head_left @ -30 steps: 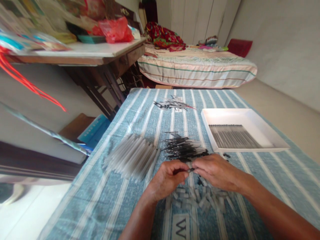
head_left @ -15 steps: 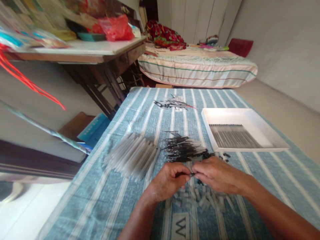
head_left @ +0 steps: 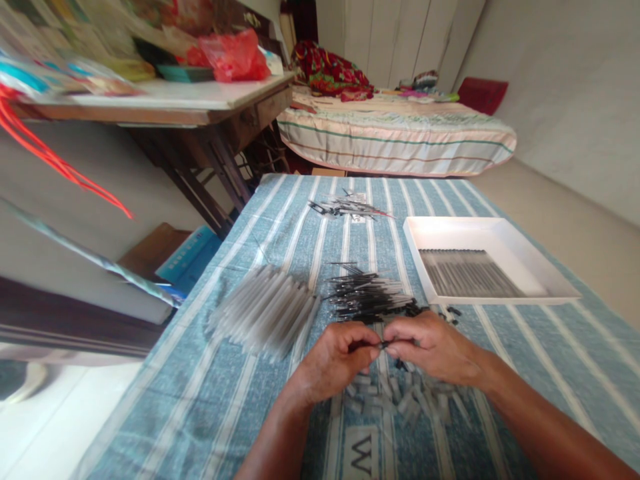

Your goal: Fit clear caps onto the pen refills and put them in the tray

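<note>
Fingertip to fingertip, my left hand point(head_left: 337, 360) and my right hand point(head_left: 435, 347) pinch a small black pen part point(head_left: 384, 345) between them. Its exact shape is mostly hidden by the fingers. Just beyond the hands lies a heap of thin black-and-clear pen refills point(head_left: 363, 293). Small black plugs point(head_left: 453, 311) are scattered by my right hand. Short translucent grey pen caps point(head_left: 413, 403) lie loose on the cloth below both hands. Left of the refills is a pile of translucent pen barrels point(head_left: 270, 310).
A white tray point(head_left: 500, 233) at the right holds a row of pens point(head_left: 465, 273). Another small bunch of thin sticks point(head_left: 347, 207) lies at the far end of the striped tablecloth point(head_left: 240, 407). A side table point(head_left: 220, 100) stands at the left, with a bed point(head_left: 400, 137) behind.
My hands stay almost in place. The fingertips of my right hand have shifted slightly upward and parted a little around the small black part.
</note>
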`<act>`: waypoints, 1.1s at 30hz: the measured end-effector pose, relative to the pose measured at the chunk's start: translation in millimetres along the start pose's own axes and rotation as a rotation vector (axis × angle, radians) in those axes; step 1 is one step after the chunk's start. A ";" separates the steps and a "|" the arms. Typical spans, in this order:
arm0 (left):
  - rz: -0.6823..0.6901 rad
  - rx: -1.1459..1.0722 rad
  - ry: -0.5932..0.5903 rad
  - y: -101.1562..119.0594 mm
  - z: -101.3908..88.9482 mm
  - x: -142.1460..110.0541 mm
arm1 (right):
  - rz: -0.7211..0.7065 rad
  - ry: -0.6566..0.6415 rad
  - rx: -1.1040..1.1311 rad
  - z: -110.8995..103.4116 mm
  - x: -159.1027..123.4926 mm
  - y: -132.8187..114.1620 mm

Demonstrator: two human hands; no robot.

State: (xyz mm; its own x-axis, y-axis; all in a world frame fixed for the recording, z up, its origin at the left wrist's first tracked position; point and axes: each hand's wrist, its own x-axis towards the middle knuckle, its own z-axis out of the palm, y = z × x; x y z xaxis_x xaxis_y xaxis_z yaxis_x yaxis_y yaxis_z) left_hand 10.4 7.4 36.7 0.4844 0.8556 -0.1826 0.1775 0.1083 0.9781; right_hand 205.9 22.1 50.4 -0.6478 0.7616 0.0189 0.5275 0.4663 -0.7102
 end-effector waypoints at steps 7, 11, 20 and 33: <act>0.098 0.205 0.055 0.0 1.3 1.4 | 0.003 0.004 -0.043 3.2 0.4 1.4; 0.120 0.257 0.057 0.1 0.5 0.3 | -0.014 -0.003 -0.072 4.5 -0.6 1.6; 0.145 0.320 0.062 2.0 0.4 0.5 | 0.105 -0.052 0.110 10.2 2.2 2.8; 0.133 0.274 0.076 3.7 0.5 1.6 | 0.176 0.025 0.219 17.3 -0.9 5.7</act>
State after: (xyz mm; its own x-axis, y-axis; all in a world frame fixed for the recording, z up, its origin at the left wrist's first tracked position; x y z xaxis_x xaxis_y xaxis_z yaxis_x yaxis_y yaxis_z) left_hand 12.2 8.9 40.0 0.4554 0.8895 -0.0372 0.3465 -0.1386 0.9278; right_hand 200.0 16.3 34.2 -0.5420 0.8341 -0.1026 0.4973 0.2199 -0.8392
